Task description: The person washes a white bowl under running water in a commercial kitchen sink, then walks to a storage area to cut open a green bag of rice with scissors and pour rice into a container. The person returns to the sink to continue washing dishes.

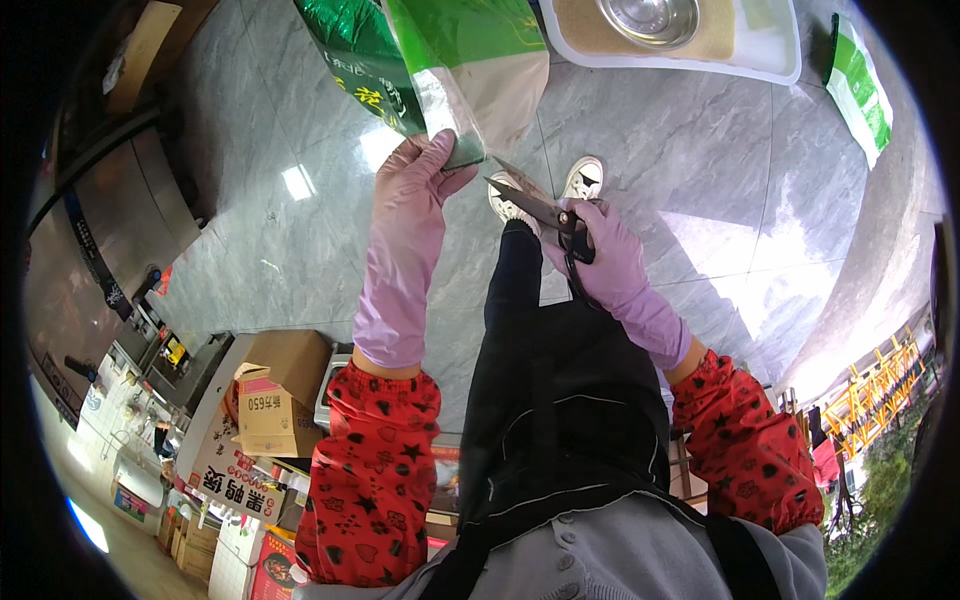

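My left hand (416, 180), in a pink rubber glove, pinches the lower corner of a green and white plastic bag (480, 45). The bag bears printed writing and runs off the top of the picture. My right hand (615, 259), gloved the same way, holds a pair of scissors (536, 208) by its black handles. Its blades are spread and point toward the pinched corner, just right of it, with a small gap between. Below them, on the floor, are my white shoes (583, 180).
A white plastic tub (765, 71) at the top right contains tan grainy matter and a metal bowl (652, 19). Farther right lies a green and white plastic piece (859, 90). Cardboard boxes (281, 405) stand at lower left. The floor (697, 157) is grey tile.
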Available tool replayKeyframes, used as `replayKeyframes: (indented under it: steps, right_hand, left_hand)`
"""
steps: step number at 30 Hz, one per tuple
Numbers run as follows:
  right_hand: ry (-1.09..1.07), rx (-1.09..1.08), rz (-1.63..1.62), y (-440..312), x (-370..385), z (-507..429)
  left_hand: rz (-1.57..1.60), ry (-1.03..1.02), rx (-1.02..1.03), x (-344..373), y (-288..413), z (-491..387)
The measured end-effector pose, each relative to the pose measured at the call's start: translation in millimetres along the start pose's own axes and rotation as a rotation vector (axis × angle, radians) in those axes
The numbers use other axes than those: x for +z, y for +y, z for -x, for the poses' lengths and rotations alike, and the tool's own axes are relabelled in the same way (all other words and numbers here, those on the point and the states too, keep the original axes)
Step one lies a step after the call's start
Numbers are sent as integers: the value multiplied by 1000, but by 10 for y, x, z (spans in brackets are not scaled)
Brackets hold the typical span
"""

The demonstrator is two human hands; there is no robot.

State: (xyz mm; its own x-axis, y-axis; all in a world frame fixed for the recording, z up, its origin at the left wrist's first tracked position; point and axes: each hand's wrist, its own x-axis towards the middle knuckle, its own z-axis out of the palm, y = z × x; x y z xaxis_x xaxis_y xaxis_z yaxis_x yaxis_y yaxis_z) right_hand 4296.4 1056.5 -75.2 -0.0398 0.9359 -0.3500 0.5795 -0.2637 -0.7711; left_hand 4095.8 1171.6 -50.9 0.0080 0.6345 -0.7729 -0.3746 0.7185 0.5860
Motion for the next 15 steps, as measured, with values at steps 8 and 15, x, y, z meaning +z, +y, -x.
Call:
replayKeyframes:
  steps: [8,15]
  right_hand:
    - [26,-32,-20,-4,-6,-22]
    - [19,3,-9,-37,-22,-32]
  left_hand:
    - [48,-22,-57,-41,-11,-46]
    - [79,-73,-54,-98,-22,-69]
